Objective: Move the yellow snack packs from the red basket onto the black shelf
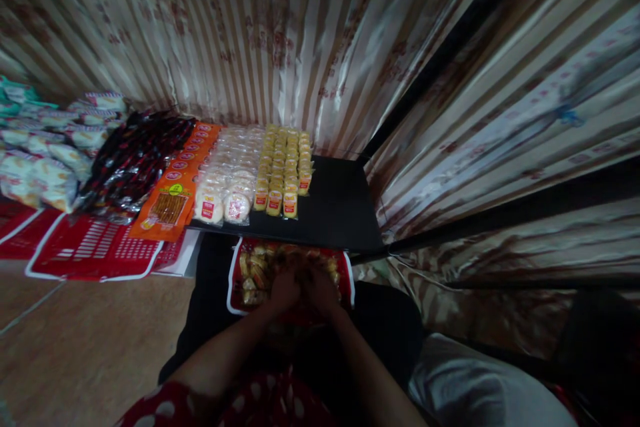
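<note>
On my lap rests a red basket with a white handle [351, 280]. Several small yellow wrapped snack packets [256, 273] lie inside it. My left hand [287, 288] and my right hand [320, 288] reach down into the basket, close together among the packets. Their fingers are dark and blurred, so I cannot make out whether they grip anything. Just beyond the basket, rows of similar yellow wrapped snacks [283, 163] stand on a black table [337, 203].
Left of the yellow rows lie round white wrapped pastries [223, 200], orange snack packs [173, 197], dark shiny packets [135, 153] and white bags [45, 147]. Red baskets [95, 247] sit below the table's left side. A striped curtain [280, 27] hangs behind; a black pole [435, 60] slants at right.
</note>
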`<state>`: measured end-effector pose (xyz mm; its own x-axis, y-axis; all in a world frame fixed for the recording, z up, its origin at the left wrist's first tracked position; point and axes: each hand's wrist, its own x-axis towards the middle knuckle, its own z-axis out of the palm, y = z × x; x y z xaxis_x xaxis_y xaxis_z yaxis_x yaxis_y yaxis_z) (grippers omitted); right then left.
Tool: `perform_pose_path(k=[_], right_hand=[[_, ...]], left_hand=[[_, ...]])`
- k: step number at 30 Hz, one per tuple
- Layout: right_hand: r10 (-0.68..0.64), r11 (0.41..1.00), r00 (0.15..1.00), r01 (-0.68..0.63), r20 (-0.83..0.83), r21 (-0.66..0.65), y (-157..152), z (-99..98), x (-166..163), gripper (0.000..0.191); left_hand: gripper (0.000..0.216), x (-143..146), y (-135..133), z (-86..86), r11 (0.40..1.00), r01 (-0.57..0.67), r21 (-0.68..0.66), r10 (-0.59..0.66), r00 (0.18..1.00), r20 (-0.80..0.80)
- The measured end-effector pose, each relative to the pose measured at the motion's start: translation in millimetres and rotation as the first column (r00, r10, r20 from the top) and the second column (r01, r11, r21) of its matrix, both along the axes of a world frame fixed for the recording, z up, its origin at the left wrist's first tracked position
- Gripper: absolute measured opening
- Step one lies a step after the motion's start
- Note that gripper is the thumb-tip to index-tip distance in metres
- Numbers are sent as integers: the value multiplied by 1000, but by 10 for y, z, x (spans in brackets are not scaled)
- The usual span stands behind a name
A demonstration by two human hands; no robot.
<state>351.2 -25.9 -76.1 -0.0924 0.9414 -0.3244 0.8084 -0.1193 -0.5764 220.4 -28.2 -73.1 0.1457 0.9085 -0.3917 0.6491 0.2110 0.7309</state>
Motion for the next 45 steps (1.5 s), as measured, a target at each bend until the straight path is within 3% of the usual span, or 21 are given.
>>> perform_pose_path(k=[5,9,12,15,18,24,26,30,33,35,37,40,45], right_hand=[[-163,987,902,150,-400,-64,90,80,123,49],[-317,947,695,267,-645,-178,114,251,216,50],[-373,927,570,262,-733,-267,102,487,197,49],[-364,929,538,267,-760,-256,118,741,138,45],[-356,930,561,288,-748,-227,183,931,104,42],[-338,940,617,253,-711,-228,306,1144,128,40],[-346,934,568,283,-747,-218,314,1176,121,47],[-395,891,390,383,-832,-244,307,1147,41,60],[-380,876,348,434,-857,-213,311,1066,-58,63],[-377,868,352,457,-857,-194,329,1013,-112,58],[-386,857,355,480,-851,-188,376,976,-133,51],[-364,856,399,500,-842,-133,524,964,-92,47],[-216,890,637,439,-740,119,926,1022,27,51]], left_hand=[[41,-167,179,214,999,-39,30,36,995,96],[36,-275,269,430,999,-23,49,13,978,209],[29,-291,281,565,999,-46,26,33,926,375],[27,-262,269,696,990,-123,-63,136,785,604],[30,-232,262,835,974,-180,-136,222,658,720],[22,-180,272,988,946,-245,-211,317,572,757],[20,-140,281,994,918,-293,-266,385,504,773],[24,-24,323,1026,855,-311,-415,500,280,820],[29,72,364,1067,811,-304,-499,552,118,825],[32,124,384,1071,788,-322,-525,569,56,820],[35,160,396,1042,783,-337,-523,576,76,814],[36,185,410,945,777,-378,-503,595,180,783],[24,210,476,794,742,-509,-435,645,368,670]])
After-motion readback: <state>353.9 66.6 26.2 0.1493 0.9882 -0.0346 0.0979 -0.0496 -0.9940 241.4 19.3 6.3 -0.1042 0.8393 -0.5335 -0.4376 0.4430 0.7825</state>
